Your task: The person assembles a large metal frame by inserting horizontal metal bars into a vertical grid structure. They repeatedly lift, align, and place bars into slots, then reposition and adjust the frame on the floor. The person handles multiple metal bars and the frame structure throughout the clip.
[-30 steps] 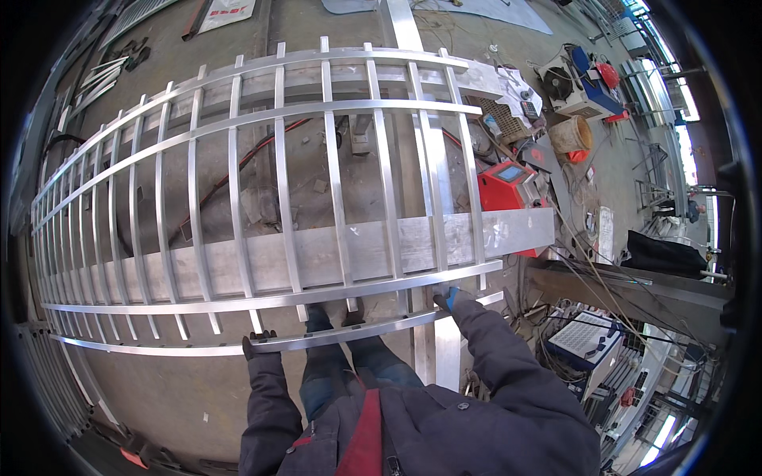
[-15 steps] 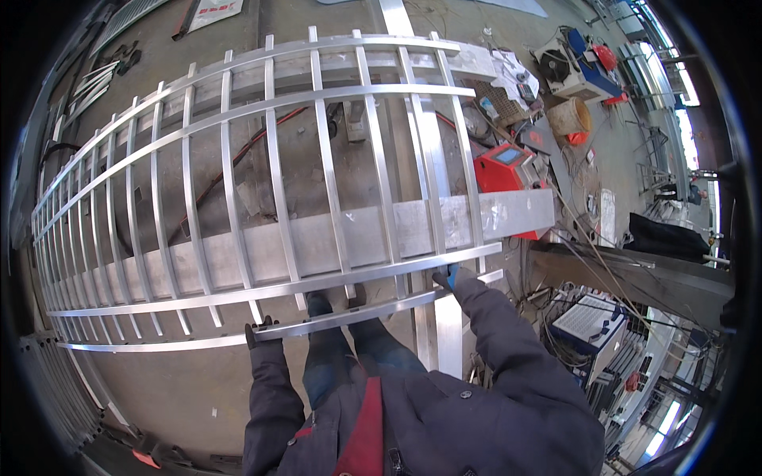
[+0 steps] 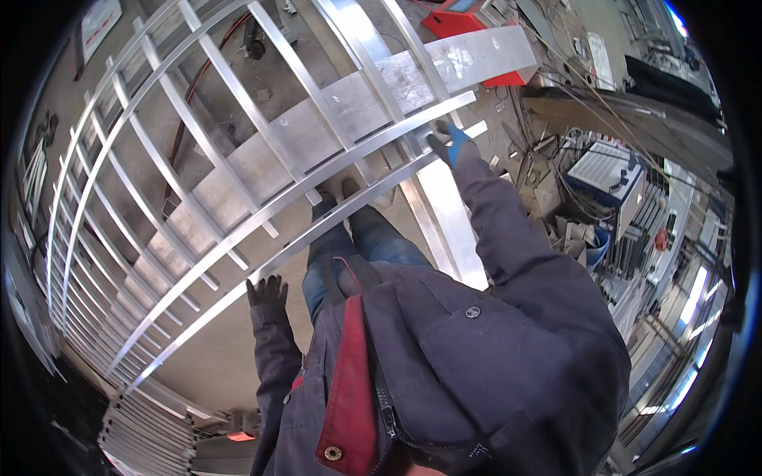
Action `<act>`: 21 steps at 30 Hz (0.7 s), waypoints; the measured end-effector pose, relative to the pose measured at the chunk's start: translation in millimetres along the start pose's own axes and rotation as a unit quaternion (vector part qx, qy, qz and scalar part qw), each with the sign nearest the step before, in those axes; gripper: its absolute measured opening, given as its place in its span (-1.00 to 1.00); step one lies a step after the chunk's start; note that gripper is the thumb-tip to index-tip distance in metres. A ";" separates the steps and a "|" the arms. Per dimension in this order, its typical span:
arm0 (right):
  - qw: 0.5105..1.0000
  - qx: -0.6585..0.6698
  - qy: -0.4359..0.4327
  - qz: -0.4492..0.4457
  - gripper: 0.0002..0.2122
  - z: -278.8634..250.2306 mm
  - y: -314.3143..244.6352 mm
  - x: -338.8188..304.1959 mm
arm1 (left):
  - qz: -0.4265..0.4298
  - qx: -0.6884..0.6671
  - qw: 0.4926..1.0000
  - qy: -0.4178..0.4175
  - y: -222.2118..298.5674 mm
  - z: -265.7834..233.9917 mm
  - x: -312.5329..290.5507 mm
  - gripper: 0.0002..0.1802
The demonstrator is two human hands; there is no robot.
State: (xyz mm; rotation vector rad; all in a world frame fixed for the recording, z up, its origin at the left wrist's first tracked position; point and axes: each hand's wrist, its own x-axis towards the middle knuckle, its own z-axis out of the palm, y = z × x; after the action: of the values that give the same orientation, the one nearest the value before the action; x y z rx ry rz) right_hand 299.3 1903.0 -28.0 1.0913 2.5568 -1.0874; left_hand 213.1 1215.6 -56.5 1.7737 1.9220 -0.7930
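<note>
A loose, long silver metal rail (image 3: 329, 220) runs slantwise just in front of my body, beside a large barred metal frame (image 3: 238, 232). My right hand (image 3: 454, 147), in a blue and dark glove, is closed over the rail near its right end. Lower left, my left hand (image 3: 268, 293), in a dark glove, has its fingers spread along the rail's near edge. The fingertips are at or very close to the metal; whether they touch it I cannot tell. Many crossbars of the frame stick out past its near long bar.
A wide flat metal beam (image 3: 349, 101) lies beneath the frame. Beyond it stands a red machine (image 3: 496, 20). Cables hang across the right side, near a white and blue box-shaped machine (image 3: 603, 170). Stacked grey lengths (image 3: 147, 428) lie at lower left.
My view has turned, so the frame and rail now slant up to the right. My left hand's fingers have spread and drawn back to the rail's near edge. The right hand remains on the rail.
</note>
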 end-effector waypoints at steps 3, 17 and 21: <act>0.936 0.268 0.185 0.133 -0.51 9.3 24.7 -34.6 | -0.280 -0.677 0.679 0.042 -32.9 -36.4 2.6 -0.51; 0.632 0.710 0.117 0.287 -0.30 126.6 0.0 -50.4 | -0.014 -0.343 0.899 0.271 -163.7 -368.7 365.7 -0.19; 0.609 0.732 0.145 0.270 -0.31 125.4 -17.6 -46.2 | 0.013 -0.229 0.964 0.132 -138.5 -414.2 411.5 -0.09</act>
State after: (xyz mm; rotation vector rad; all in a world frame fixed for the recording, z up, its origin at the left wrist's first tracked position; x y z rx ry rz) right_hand 304.3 1783.6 -90.5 2.1071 0.6263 -2.8963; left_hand 64.5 1793.0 11.6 1.6651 2.0313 -0.0816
